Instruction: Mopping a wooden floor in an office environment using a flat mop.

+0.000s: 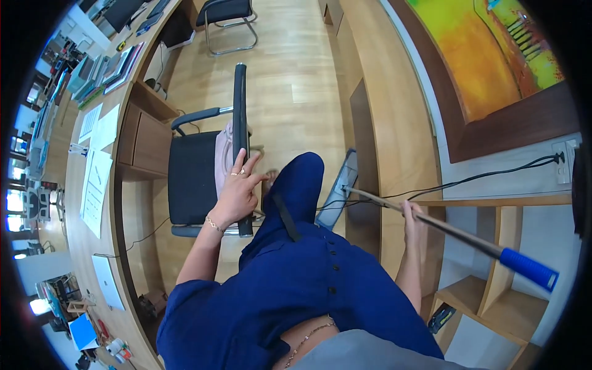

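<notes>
A flat mop [338, 194] with a grey-blue head lies on the floor beside the low wooden cabinet. Its long pole slants up to the right and ends in a blue grip [529, 269]. My right hand [412, 221] is closed round the middle of the pole. On the left, my left hand [238, 192] is at the backrest [240, 111] of a black office chair [192, 176], its fingers spread and seemingly resting against it. Pinkish cloth [223, 161] hangs on that chair. Whether my left palm touches the chair is hidden.
A long wooden desk [126, 265] with papers [97, 188], folders and a closed laptop [108, 282] runs along the left. Black cables [468, 182] cross above the cabinet ledge to a wall socket. Another chair [227, 13] stands farther off. Open wooden shelves [493, 302] are at lower right.
</notes>
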The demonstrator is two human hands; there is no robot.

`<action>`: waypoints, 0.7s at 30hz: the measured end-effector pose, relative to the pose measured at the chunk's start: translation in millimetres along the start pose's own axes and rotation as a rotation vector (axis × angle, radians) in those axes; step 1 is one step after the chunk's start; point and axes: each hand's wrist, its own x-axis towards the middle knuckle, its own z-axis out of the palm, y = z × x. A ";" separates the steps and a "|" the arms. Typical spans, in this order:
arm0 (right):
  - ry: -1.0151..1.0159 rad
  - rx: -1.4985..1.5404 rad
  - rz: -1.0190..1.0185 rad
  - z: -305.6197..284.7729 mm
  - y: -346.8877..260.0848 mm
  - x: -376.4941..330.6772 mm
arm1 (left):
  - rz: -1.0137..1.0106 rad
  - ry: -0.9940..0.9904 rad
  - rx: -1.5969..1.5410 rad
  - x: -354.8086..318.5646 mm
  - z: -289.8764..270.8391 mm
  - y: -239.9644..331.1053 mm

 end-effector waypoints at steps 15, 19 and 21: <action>-0.028 0.398 0.055 25.9 13.7 51.3 | -0.276 -0.195 0.363 273.7 -75.5 -130.2; -0.007 0.513 0.133 45.8 18.3 92.4 | -0.371 -0.938 0.256 380.3 -88.4 -164.2; 0.013 0.542 -0.121 63.1 4.8 123.8 | -0.611 -1.290 0.028 433.7 -74.1 -160.1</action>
